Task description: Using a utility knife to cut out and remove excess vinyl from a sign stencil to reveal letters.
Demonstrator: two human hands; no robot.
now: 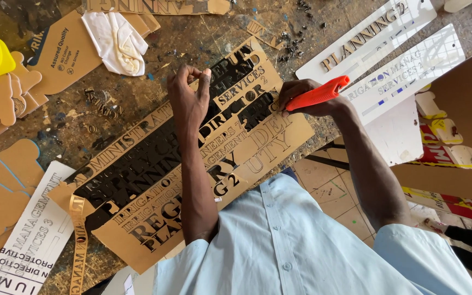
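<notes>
Brown lettering sheet (192,180) lies on cluttered workbench (137,93), near person's chest. Left hand (189,101) pinches sheet's far edge. Right hand (301,98) grips orange utility knife (319,94); blade tip hidden, probably on sheet. Risk: blade slipping toward pinching fingers, or tearing thin letters.

Flat brown letter-cut sheet (192,164) lies on the bench; orange knife (318,94) perhaps touches it.
</notes>
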